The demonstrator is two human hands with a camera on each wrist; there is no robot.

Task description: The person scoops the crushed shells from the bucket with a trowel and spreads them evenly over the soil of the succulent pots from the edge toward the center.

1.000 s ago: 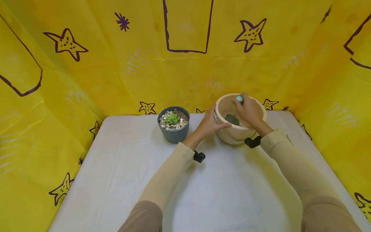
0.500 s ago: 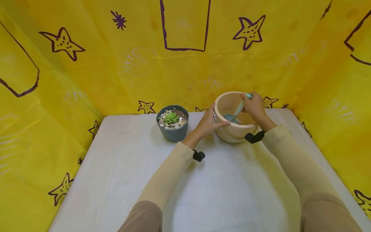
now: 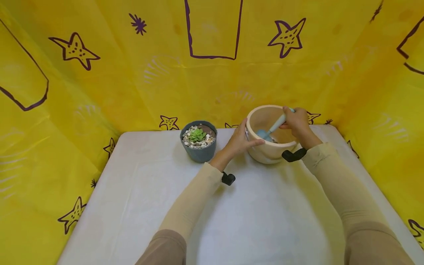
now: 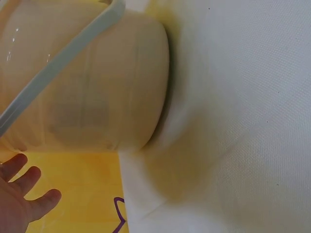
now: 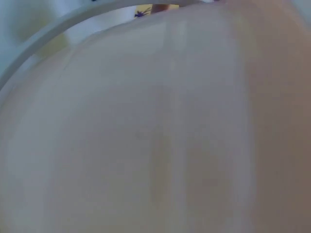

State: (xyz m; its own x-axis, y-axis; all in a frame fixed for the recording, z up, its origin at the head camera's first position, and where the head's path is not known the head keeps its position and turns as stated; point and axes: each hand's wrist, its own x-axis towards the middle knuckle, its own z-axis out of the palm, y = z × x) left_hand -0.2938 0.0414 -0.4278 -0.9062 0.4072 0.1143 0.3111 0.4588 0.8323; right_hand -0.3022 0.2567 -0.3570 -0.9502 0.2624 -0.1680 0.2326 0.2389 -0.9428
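Note:
A cream bucket (image 3: 269,152) stands upright at the back right of the table; its grey bail handle (image 4: 58,65) hangs across its side in the left wrist view. My left hand (image 3: 235,141) rests on the bucket's left side near the rim, thumb and fingers spread along the outside. Inside the bucket leans a light-blue toy shovel (image 3: 277,124), blade down. My right hand (image 3: 298,123) grips the upper end of its handle above the right rim. Bucket wall fills the right wrist view, where the hand itself is hidden. What lies beneath the blade is too small to tell.
A grey-blue plant pot (image 3: 200,152) holds a green succulent (image 3: 197,135) among pale pebbles, left of my left hand. The white-covered table (image 3: 149,206) ends at yellow cloth walls (image 3: 212,84) with purple starfish drawings.
My right hand has moved right, from over the bucket's middle to its right rim, tilting the shovel so its handle and blade show. The left hand stays at the bucket's side.

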